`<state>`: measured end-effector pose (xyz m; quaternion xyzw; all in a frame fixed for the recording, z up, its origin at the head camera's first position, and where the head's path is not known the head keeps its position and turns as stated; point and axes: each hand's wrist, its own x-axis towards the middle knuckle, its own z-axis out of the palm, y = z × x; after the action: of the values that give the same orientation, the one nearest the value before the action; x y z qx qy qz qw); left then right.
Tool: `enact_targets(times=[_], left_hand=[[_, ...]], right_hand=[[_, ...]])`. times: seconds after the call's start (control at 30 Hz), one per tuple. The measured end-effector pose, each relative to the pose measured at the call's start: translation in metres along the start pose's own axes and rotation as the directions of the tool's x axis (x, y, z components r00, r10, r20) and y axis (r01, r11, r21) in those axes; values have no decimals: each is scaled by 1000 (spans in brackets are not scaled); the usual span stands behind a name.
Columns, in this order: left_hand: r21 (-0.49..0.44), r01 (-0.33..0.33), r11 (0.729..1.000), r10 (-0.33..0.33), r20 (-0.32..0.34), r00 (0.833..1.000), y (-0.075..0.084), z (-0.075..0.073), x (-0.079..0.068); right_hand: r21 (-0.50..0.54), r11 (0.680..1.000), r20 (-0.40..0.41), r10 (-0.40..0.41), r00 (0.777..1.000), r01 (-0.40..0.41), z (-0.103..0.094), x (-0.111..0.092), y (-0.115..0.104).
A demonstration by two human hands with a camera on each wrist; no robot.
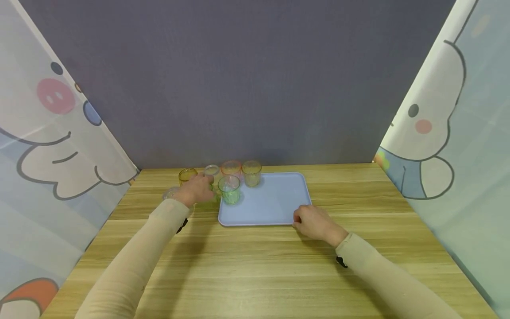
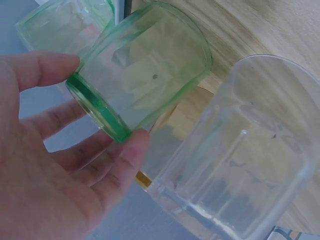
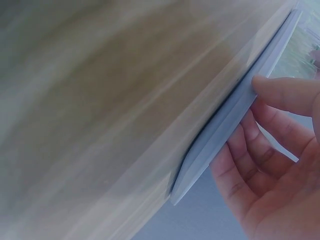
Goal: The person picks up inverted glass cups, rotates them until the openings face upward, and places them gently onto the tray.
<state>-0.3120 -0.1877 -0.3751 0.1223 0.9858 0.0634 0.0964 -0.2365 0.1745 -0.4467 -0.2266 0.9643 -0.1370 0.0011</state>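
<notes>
My left hand (image 1: pixel 197 189) is left of the pale blue tray (image 1: pixel 275 199). In the left wrist view its thumb and fingers grip a green-tinted glass (image 2: pixel 145 65) around the thick base end; in the head view the hand mostly covers this glass. Near it are an amber glass (image 2: pixel 172 120) and a clear glass (image 2: pixel 240 155). On the tray's left part stand another green glass (image 1: pixel 229 190), a pinkish-orange glass (image 1: pixel 231 170) and a pale yellow glass (image 1: pixel 252 175). My right hand (image 1: pixel 316 223) pinches the tray's rim at the near right corner, thumb against its outer side (image 3: pixel 225 125).
The wooden table (image 1: pixel 247 270) ends at a dark grey upright panel (image 1: pixel 255 84) behind the glasses. Cartoon-print cloths (image 1: pixel 450 133) hang at both sides. Another clear glass (image 1: pixel 170 192) is partly behind my left wrist.
</notes>
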Motion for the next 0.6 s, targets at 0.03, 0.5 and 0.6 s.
enact_targets(times=[0.03, 0.5, 0.6], left_hand=[[-4, -1, 1000, 1, -9, 1000, 0, 0, 0], [-35, 1, 999, -5, -122, 992, 1, -7, -4], [-41, 11, 999, -16, -141, 990, 1, -9, -8]], right_hand=[[0, 1000, 1, 1, 1000, -1, 0, 0, 0], [-3, 1000, 5, 2, 1000, -2, -2, -2, -1], [-2, 1000, 3, 2, 1000, -2, -1, -1, -1]])
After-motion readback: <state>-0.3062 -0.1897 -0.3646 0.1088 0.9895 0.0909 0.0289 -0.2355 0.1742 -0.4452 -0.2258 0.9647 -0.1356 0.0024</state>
